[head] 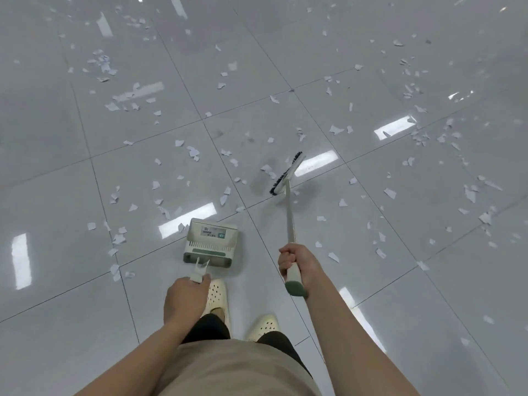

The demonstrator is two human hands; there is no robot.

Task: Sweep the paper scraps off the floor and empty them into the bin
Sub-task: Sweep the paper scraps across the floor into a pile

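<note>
White paper scraps lie scattered over the glossy grey tiled floor, thickest at the far left and the right. My left hand grips the handle of a white dustpan, which stands on the floor just ahead of my feet with its mouth facing away. My right hand grips the white, green-tipped handle of a broom. The broom's dark-bristled head touches the floor ahead and to the right of the dustpan, with a few scraps beside it. No bin is in view.
My feet in cream perforated shoes stand right behind the dustpan. Bright ceiling-light reflections streak the tiles. Dark grout lines cross the floor diagonally.
</note>
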